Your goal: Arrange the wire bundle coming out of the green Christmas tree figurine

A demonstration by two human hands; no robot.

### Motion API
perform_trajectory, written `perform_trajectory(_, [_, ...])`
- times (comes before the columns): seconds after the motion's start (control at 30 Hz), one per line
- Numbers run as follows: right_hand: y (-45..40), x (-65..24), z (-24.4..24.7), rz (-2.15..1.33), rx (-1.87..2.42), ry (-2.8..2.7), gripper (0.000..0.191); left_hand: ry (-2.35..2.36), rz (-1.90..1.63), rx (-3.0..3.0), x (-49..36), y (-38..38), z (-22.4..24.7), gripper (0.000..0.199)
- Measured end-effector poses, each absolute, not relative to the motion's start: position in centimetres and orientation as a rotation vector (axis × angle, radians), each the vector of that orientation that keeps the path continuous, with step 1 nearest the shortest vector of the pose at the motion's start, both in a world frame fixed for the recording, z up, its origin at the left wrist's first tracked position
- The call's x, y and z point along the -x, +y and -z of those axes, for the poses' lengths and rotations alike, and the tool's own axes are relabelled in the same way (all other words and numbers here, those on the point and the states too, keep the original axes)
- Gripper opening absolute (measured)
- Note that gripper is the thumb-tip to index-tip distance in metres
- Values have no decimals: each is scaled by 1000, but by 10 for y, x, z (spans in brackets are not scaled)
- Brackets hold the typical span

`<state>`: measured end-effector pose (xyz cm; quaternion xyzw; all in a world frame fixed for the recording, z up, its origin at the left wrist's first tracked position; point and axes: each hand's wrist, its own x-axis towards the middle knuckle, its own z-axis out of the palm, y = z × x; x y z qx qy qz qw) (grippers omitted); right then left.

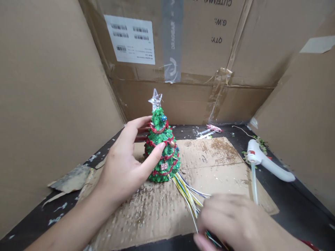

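Note:
A small green Christmas tree figurine [159, 153] with red garlands, little baubles, a pink gift shape and a clear star on top stands upright on a cardboard sheet. My left hand [128, 153] wraps around it from the left, thumb across the front and fingers behind. From the tree's lower right edge runs a bundle of thin wires [187, 193], white, yellow, green and dark blue. My right hand [230, 219], slightly blurred, is closed over the far end of these wires near the bottom edge; its palm side is hidden.
The worn cardboard sheet [214, 181] has dried glue on it. A white hot glue gun [272, 162] with a glue stick lies at its right edge. Behind sit red-and-white string [214, 128] and scraps. Tall cardboard walls [167, 101] enclose the back and both sides; torn paper [70, 179] lies left.

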<state>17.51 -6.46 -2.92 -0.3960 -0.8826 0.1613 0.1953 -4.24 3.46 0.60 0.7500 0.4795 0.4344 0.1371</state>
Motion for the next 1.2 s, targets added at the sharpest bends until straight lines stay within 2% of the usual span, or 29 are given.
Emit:
perform_trajectory(0.03, [-62, -174, 28, -300, 1170, -2369, 17, 1392, -1258, -2164, 42, 34, -6, 51])
perform_trajectory(0.1, [-58, -172, 31, -100, 1292, -2269, 35, 1394, -1253, -2158, 42, 34, -6, 51])
perform_trajectory(0.17, [-57, -172, 39, -11, 1366, -2304, 50, 1390, -1249, -2162, 42, 34, -6, 51])
perform_trajectory(0.2, [-58, -172, 44, 11, 1388, -2329, 50, 1389, -1251, -2164, 42, 34, -6, 51])
perform_trajectory(0.33, [-61, -172, 56, -133, 1386, -2400, 25, 1399, -1258, -2170, 42, 34, -6, 51])
perform_trajectory(0.5, [-59, -179, 54, -274, 1410, -2466, 19, 1402, -1252, -2184, 43, 34, -6, 52])
perform_trajectory(0.77, [-55, -183, 54, 74, 1473, -2503, 21, 1416, -1248, -2161, 42, 33, -7, 50])
perform_trajectory(1.2, [-48, -185, 51, -327, 1591, -2449, 25, 1409, -1256, -2148, 42, 34, -5, 51])
